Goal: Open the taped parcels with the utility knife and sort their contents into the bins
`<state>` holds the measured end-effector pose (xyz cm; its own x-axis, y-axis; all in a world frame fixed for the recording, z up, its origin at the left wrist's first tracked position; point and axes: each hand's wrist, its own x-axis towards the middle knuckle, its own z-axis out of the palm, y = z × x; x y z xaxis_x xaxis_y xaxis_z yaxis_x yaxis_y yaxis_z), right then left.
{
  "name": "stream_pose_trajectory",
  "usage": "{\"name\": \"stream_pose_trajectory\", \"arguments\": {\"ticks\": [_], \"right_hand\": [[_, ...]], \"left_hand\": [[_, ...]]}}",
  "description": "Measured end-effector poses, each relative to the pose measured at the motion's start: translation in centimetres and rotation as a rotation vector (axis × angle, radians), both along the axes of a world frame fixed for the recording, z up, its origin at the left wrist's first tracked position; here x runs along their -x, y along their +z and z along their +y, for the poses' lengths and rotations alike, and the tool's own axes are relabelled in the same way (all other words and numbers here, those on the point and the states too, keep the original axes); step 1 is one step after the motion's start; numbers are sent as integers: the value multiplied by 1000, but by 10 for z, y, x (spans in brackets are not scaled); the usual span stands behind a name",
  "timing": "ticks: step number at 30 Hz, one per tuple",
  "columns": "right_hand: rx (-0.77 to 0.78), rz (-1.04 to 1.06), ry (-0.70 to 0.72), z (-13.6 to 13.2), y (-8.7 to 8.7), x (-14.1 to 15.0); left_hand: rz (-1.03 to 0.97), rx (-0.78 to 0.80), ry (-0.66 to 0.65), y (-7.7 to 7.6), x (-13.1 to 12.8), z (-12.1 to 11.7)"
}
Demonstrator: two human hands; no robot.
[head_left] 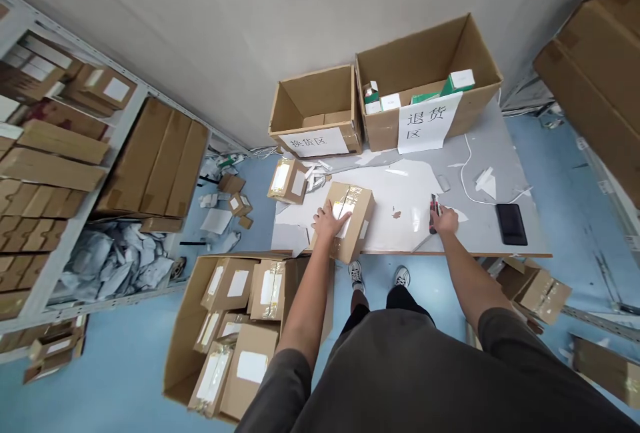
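Note:
A taped cardboard box [357, 226] with a white label sits at the table's front edge, slightly askew. My left hand [329, 225] rests on its upper left part, fingers spread and thumb across the label. Farther right, my right hand [445, 221] is closed around a red and black utility knife [433, 214], held close to the tabletop. Whether its blade is out is too small to tell. Behind the box, to the left, stands a smaller taped carton [289, 181], beside torn white paper strips [316, 174].
Two open cartons with paper signs, one bare-bottomed [315, 143] and one with green-white boxes [380, 133], line the table's [400, 186] back. A black phone [511, 224] and white cable [466, 173] lie right. A large carton of parcels [183, 326] stands front left; shelves [120, 146] flank it.

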<state>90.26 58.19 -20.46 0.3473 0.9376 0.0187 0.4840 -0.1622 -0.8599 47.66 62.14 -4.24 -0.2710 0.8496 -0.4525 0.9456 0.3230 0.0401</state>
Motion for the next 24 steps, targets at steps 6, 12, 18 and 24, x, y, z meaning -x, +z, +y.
{"name": "stream_pose_trajectory", "arguments": {"ticks": [6,12,18,24], "right_hand": [[69,-309,-4,5,57,66],[-14,-568,401,-1,140,210],[249,-629,524,-32,161,302],[392,-657,520,-44,145,313]], "left_hand": [[-146,-37,-168,18,47,-18],[-196,22,-270,24,56,-21],[-217,-29,-239,25,46,-19],[-297,-74,-178,22,38,-17]]}}
